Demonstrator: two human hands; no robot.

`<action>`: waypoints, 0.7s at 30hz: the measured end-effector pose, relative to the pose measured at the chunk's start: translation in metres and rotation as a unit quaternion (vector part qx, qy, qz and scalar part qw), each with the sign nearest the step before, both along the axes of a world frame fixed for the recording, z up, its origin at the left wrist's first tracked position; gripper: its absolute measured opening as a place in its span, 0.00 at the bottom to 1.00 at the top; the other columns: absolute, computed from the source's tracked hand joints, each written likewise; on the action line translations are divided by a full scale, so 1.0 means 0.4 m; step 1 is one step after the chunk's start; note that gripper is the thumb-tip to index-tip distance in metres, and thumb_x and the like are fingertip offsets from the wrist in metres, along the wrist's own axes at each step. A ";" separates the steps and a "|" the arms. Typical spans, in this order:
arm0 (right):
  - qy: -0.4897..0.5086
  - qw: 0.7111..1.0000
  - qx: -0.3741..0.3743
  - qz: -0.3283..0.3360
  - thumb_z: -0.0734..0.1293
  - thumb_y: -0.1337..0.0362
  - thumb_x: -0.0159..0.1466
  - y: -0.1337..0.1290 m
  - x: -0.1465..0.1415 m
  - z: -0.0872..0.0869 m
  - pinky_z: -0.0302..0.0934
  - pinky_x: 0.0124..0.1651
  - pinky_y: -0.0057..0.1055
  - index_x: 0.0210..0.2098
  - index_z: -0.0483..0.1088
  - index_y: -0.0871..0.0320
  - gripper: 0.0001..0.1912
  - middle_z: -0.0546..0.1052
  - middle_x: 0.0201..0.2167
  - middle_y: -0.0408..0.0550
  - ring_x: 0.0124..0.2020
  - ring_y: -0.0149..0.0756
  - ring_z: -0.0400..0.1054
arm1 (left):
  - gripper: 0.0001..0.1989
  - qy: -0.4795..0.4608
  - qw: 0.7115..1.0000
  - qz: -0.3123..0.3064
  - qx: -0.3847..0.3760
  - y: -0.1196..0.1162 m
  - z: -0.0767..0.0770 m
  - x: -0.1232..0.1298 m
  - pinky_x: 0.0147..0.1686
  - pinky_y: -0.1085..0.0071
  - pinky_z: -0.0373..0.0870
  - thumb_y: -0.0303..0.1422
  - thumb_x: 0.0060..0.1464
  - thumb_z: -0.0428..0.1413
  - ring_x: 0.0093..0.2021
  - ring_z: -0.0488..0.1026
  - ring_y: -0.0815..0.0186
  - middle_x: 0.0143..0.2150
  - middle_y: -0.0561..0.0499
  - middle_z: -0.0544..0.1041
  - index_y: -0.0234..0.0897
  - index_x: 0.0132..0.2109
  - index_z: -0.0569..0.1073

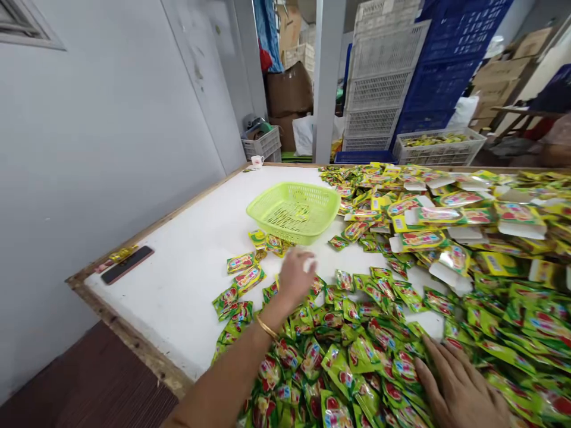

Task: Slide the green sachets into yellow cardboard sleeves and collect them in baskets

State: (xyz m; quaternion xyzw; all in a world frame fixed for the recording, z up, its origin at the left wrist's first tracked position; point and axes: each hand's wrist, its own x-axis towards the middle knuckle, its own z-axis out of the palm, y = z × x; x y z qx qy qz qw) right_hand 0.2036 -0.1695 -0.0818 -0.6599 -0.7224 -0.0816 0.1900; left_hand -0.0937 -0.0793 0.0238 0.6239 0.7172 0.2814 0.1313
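My left hand, with a gold bangle at the wrist, reaches out just in front of a light green plastic basket. It is slightly blurred. Thumb and forefinger are apart, and I see nothing between them. Beneath and around that arm lies a spread of small green sachets with red fruit pictures. My right hand rests palm down on the sachets at the lower right, fingers stretched out. A few yellow-green packets lie left of my left hand, near the basket.
Flattish yellow cartons with open white flaps are heaped at the table's right. A dark phone lies near the wooden left edge, and a cup stands in the far corner. Stacked crates rise behind the table; a wall borders the left.
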 end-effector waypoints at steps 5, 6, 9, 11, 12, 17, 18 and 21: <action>0.009 1.000 0.024 -0.013 0.48 0.50 0.60 0.004 -0.013 -0.006 0.54 0.52 0.49 0.53 0.65 0.55 0.30 0.73 0.49 0.51 0.58 0.48 0.58 | 0.24 0.022 0.969 0.223 -0.107 0.110 0.012 -0.269 0.52 0.50 0.62 0.41 0.55 0.51 0.57 0.63 0.44 0.54 0.35 0.69 0.34 0.55 0.68; 0.007 0.999 0.030 -0.012 0.48 0.50 0.60 0.007 -0.016 -0.004 0.54 0.53 0.49 0.53 0.65 0.55 0.30 0.73 0.49 0.51 0.57 0.48 0.58 | 0.26 0.013 0.967 0.222 -0.128 0.131 0.004 -0.295 0.50 0.50 0.64 0.44 0.54 0.52 0.56 0.65 0.43 0.54 0.34 0.69 0.34 0.56 0.68; -0.007 0.999 0.050 0.004 0.48 0.50 0.61 0.009 -0.021 0.001 0.54 0.52 0.48 0.52 0.66 0.57 0.29 0.74 0.48 0.51 0.55 0.48 0.60 | 0.32 -0.010 0.970 0.183 -0.161 0.178 -0.025 -0.304 0.50 0.53 0.64 0.53 0.50 0.51 0.55 0.67 0.44 0.55 0.36 0.69 0.39 0.57 0.67; -0.015 0.998 0.060 0.010 0.47 0.51 0.62 0.008 -0.023 0.005 0.55 0.51 0.47 0.51 0.66 0.58 0.29 0.74 0.48 0.52 0.55 0.48 0.60 | 0.33 -0.017 0.975 0.148 -0.162 0.193 -0.040 -0.271 0.52 0.53 0.63 0.54 0.48 0.53 0.56 0.66 0.45 0.58 0.37 0.66 0.41 0.58 0.67; -0.017 0.998 0.062 0.007 0.47 0.51 0.62 0.006 -0.024 0.006 0.54 0.51 0.47 0.51 0.66 0.58 0.29 0.74 0.48 0.51 0.55 0.48 0.60 | 0.34 -0.019 0.978 0.129 -0.161 0.196 -0.046 -0.248 0.53 0.53 0.62 0.53 0.47 0.55 0.56 0.65 0.44 0.58 0.37 0.66 0.42 0.58 0.66; -0.011 1.000 0.026 -0.010 0.46 0.51 0.62 0.002 -0.032 0.014 0.51 0.55 0.46 0.51 0.67 0.54 0.29 0.73 0.50 0.49 0.57 0.45 0.59 | 0.26 -0.047 0.985 -0.040 -0.160 0.151 -0.059 -0.122 0.52 0.65 0.66 0.39 0.45 0.61 0.52 0.70 0.53 0.52 0.44 0.72 0.39 0.53 0.72; -0.008 1.000 0.016 -0.014 0.46 0.50 0.62 0.002 -0.033 0.016 0.50 0.55 0.45 0.52 0.67 0.54 0.29 0.73 0.50 0.49 0.58 0.44 0.58 | 0.24 -0.057 0.981 -0.084 -0.163 0.136 -0.058 -0.099 0.50 0.68 0.67 0.37 0.45 0.61 0.50 0.71 0.57 0.50 0.46 0.74 0.39 0.51 0.73; -0.005 1.000 -0.002 -0.024 0.46 0.50 0.63 0.000 -0.035 0.021 0.49 0.57 0.45 0.54 0.65 0.56 0.30 0.71 0.52 0.50 0.59 0.43 0.56 | 0.23 -0.059 0.975 -0.165 -0.134 0.102 -0.038 -0.049 0.44 0.71 0.70 0.37 0.46 0.60 0.45 0.73 0.61 0.46 0.50 0.76 0.40 0.51 0.73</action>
